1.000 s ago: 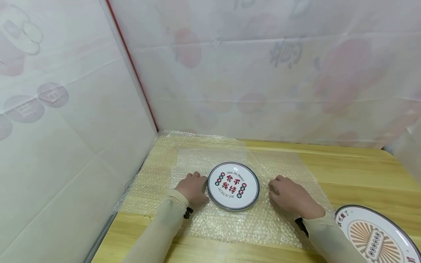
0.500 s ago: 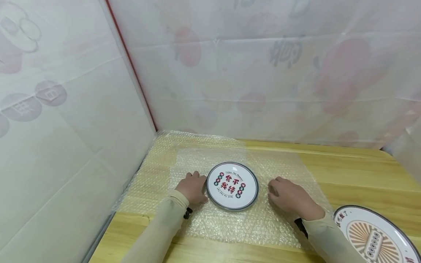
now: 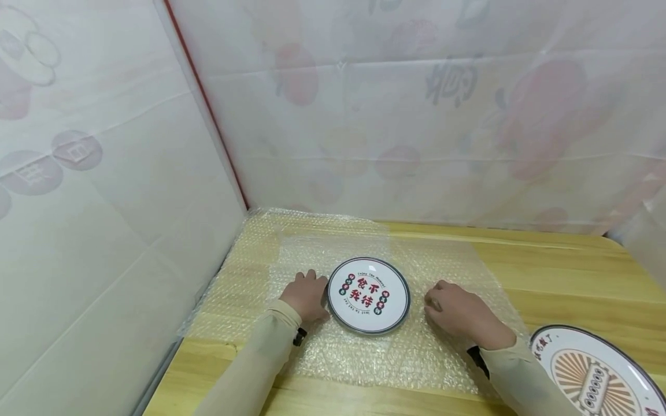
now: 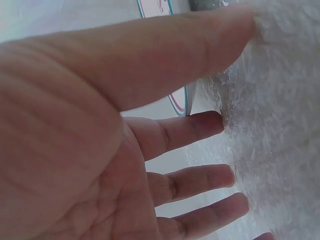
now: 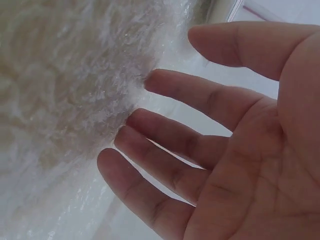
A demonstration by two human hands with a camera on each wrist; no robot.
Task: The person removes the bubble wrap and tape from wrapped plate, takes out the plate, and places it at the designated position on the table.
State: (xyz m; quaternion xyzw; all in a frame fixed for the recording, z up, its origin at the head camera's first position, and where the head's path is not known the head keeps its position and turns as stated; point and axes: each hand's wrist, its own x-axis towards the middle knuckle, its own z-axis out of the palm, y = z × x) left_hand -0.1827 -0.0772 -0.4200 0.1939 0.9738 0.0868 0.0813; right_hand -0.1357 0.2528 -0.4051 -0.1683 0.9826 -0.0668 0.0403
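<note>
A small white plate (image 3: 369, 296) with a dark rim and red lettering lies face up on a sheet of bubble wrap (image 3: 416, 358). At the plate's left edge my left hand (image 3: 306, 296) rests on the wrap; in the left wrist view its fingers (image 4: 200, 177) are spread and nearly straight, tips on the wrap. My right hand (image 3: 460, 309) lies on the wrap to the right, a little apart from the plate. Its relaxed fingers (image 5: 165, 162) touch the wrap in the right wrist view, with nothing held.
A larger white plate (image 3: 593, 375) with an orange sunburst print lies at the lower right, beside my right forearm. The wooden table (image 3: 577, 271) meets a printed cloth wall (image 3: 364, 115) at the back and another cloth wall (image 3: 119, 242) on the left.
</note>
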